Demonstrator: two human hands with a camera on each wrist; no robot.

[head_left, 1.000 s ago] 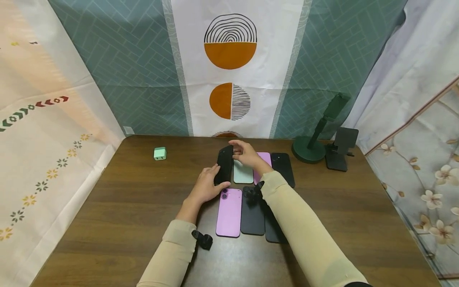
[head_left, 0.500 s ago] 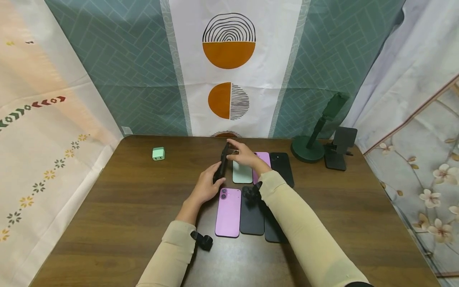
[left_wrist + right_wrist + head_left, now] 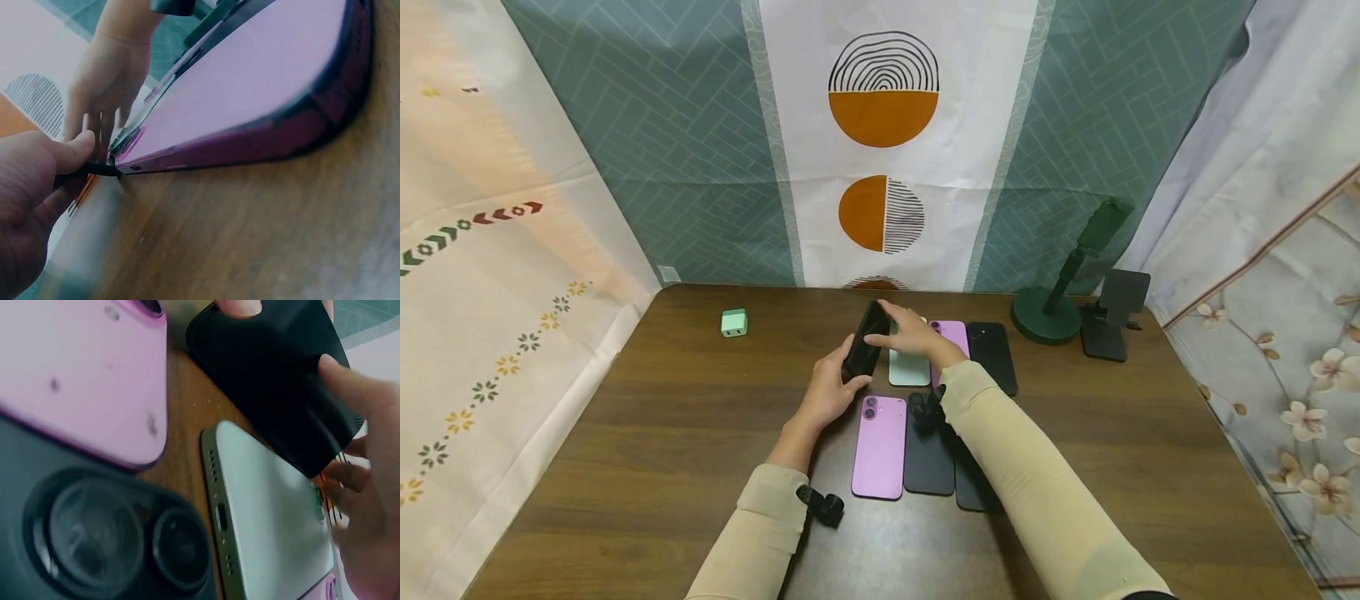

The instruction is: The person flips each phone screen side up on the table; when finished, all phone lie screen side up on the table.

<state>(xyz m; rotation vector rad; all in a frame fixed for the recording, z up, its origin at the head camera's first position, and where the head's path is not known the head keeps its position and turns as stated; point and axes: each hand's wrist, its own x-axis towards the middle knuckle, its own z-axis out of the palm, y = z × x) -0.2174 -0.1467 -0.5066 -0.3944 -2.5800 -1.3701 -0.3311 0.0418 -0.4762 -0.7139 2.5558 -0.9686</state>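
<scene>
A black phone (image 3: 862, 354) is tilted up off the table, held by both hands. Its lower end is gripped by my left hand (image 3: 826, 390), the thumb showing on the near side. My right hand (image 3: 913, 332) pinches the upper end, and in the right wrist view its thumb presses on the dark face (image 3: 269, 381) while the fingers reach behind the edge. Beside it lies a mint-green phone (image 3: 908, 370). Just in front of the left hand is a pink phone (image 3: 878, 450), its camera side up, which looms large in the left wrist view (image 3: 244, 87).
Right of the mint phone lie another pink phone (image 3: 953, 335) and a black one (image 3: 992, 358). Two dark phones, one here (image 3: 928, 462), lie beside the front pink one. A green charger (image 3: 734, 322), green desk lamp (image 3: 1047, 317) and black folding stand (image 3: 1103, 335) stand farther back.
The black phone has turned from nearly edge-on to show its dark face again. My right thumb has moved down onto that face; the left hand keeps its grip at the lower end.
</scene>
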